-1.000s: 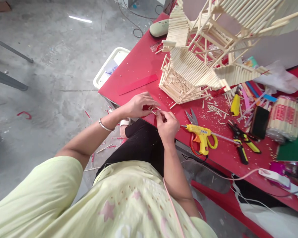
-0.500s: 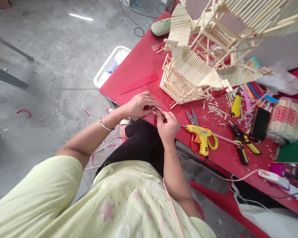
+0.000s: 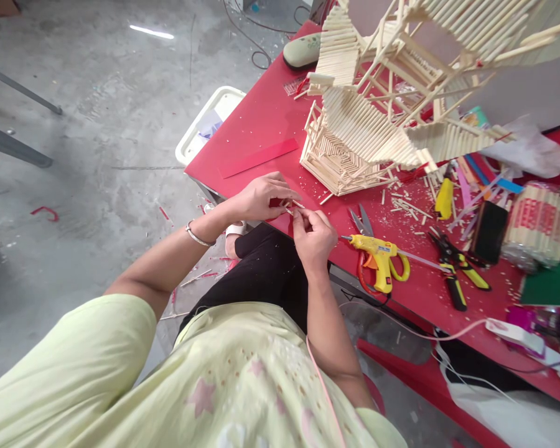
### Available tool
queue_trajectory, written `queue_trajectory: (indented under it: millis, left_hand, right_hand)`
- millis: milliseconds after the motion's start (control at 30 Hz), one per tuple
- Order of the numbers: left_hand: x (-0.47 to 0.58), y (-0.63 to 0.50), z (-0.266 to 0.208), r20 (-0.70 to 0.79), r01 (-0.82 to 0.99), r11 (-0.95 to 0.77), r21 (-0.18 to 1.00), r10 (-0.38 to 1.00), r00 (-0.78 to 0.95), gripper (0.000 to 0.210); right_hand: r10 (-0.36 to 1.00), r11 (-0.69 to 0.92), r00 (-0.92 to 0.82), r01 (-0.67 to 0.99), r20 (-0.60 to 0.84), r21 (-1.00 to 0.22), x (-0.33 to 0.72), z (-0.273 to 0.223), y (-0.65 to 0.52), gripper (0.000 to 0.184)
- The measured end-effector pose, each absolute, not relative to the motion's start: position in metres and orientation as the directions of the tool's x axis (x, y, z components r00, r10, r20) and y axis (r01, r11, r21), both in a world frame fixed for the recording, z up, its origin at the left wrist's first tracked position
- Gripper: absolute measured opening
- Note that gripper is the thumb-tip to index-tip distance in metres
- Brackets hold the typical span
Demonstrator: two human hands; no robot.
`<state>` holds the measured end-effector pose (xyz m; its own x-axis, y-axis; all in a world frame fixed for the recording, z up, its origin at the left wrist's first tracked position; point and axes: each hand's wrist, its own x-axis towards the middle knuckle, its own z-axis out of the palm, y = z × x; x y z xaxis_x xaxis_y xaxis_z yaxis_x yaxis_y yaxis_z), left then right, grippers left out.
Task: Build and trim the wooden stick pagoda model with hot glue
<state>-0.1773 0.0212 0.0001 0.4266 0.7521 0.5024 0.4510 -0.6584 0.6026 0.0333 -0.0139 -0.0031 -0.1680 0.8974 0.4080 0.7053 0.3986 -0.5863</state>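
Over the near edge of the red table (image 3: 256, 134), my left hand (image 3: 264, 196) and my right hand (image 3: 314, 236) meet at the fingertips. Both are pinched on small pale wooden stick pieces (image 3: 289, 210), mostly hidden by the fingers. Just beyond them stands a large model built of wooden sticks (image 3: 368, 124), with ribbed roof panels and a railed base. Right of my right hand lies a yellow hot glue gun (image 3: 377, 254), its nozzle pointing toward that hand. It rests across a pair of scissors (image 3: 361, 221).
Black-and-yellow pliers (image 3: 455, 267), a dark phone (image 3: 490, 231) and a wrapped bundle of sticks (image 3: 536, 225) lie at the right. Stick offcuts (image 3: 408, 206) litter the table. A red strip (image 3: 261, 158) lies left of the model. A white bin (image 3: 186, 149) stands beside the table; a cord (image 3: 401, 326) hangs along its front edge.
My right fingertips have shifted very slightly against the small stick pieces. Both hands keep their pinch, and everything else stays in place.
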Motion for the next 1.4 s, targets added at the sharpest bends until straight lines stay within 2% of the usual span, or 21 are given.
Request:
queue_trajectory:
  millis: [533, 900, 1400]
  left_hand:
    - [-0.1788, 0.0210, -0.0003, 0.518, 0.451, -0.673, 0.586, 0.739, 0.430, 0.026]
    - [-0.1780, 0.0197, 0.0014, 0.488, 0.451, -0.641, 0.621, 0.767, 0.418, 0.024]
    - [-0.1780, 0.0203, 0.0025, 0.492, 0.437, -0.650, 0.622, 0.759, 0.428, 0.021]
  right_hand:
    - [0.899, 0.396, -0.165, 0.700, 0.405, -0.594, 0.0321, -0.0019, -0.0155, 0.031]
    - [0.903, 0.398, -0.196, 0.716, 0.381, -0.574, 0.0340, -0.0030, -0.0143, 0.037]
    - [0.896, 0.407, -0.194, 0.719, 0.400, -0.564, 0.0344, -0.0022, -0.0143, 0.034]
